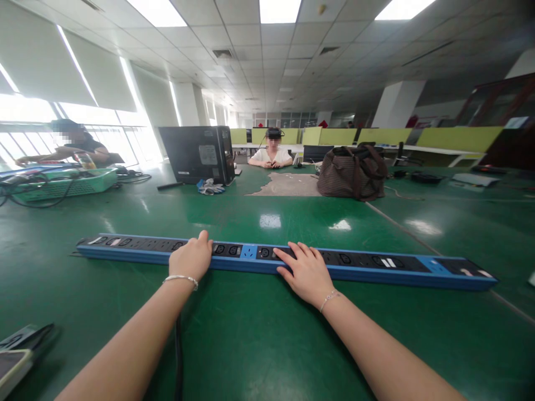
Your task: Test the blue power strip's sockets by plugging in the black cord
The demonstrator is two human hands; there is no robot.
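Note:
A long blue-and-black power strip (249, 252) with rows of sockets lies across the green table in front of me. My left hand (190, 257) is closed over its left-middle part, thumb on top. A black cable (179, 356) runs up from the near edge and disappears behind my left wrist; its end is hidden, seemingly inside the fist. Fingers spread, my right hand (307, 270) rests on the strip just right of its middle, the fingertips touching the socket face and nothing held. Both wrists wear thin bracelets.
Behind the strip stand a black computer case (196, 155), work gloves (210, 186) and a brown bag (353, 172). A green basket (67, 184) of cables is at left. A device (14, 365) lies near left. Two people (271, 153) sit beyond.

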